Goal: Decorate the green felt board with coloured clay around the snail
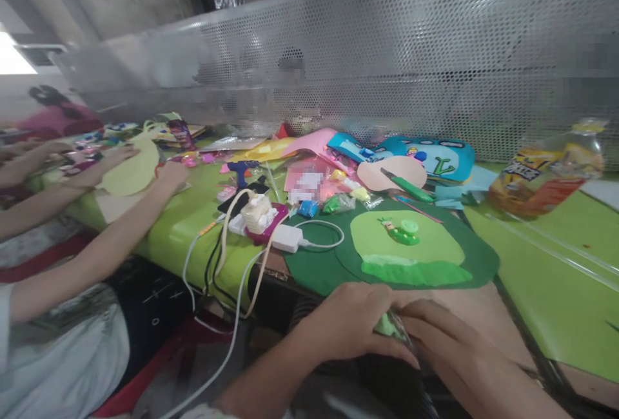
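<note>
My left hand (355,319) and my right hand (447,335) meet at the table's near edge, both closed around a small clear packet of light green clay (385,325). Fingers cover most of the packet. Just beyond them lies a dark green felt-like sheet (319,271) with a light green panel (362,232) on it. A small green snail figure (403,231) sits on that panel. Along the panel's near side runs a bright green strip of clay (416,272) with an uneven upper edge.
A green-handled knife (411,187) rests on a pale pink oval (370,174). A drink bottle (546,171) leans at right. Left are a power strip with plugs (258,216), dangling cables and a glue gun (242,171). Another person's hand (171,177) works farther left. A perforated metal screen (387,51) stands behind.
</note>
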